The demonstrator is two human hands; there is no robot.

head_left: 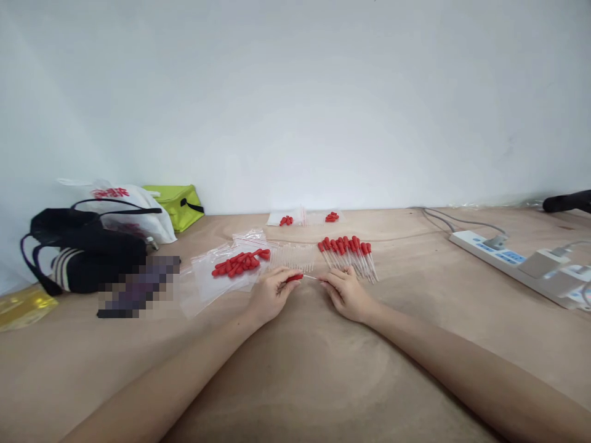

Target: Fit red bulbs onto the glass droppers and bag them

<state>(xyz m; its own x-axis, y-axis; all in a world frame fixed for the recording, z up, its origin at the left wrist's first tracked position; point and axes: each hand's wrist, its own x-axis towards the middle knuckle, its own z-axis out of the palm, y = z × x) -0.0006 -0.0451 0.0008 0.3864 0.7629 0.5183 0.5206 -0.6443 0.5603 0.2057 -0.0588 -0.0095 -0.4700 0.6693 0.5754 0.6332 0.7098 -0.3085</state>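
Note:
My left hand (pixel 271 295) pinches a red rubber dropper bulb (pixel 295 278) between thumb and fingers. From the other side my right hand (pixel 346 293) grips a thin clear glass dropper tube (pixel 310 277), whose end points at the bulb. Whether the tube sits inside the bulb I cannot tell. Behind my left hand, a pile of loose red bulbs (pixel 237 263) lies on a clear plastic bag (pixel 203 280). Bare glass tubes (pixel 290 255) lie side by side just beyond my hands. Past my right hand is a row of droppers with red bulbs on their tubes (pixel 348 249).
Farther back lie small bags with red bulbs (pixel 286 220) and more bulbs (pixel 331 216). At left stand a black bag (pixel 101 252), a white plastic bag (pixel 159 221) and a green box-shaped bag (pixel 180 206). A white power strip (pixel 503 258) with plugs and cables lies at right.

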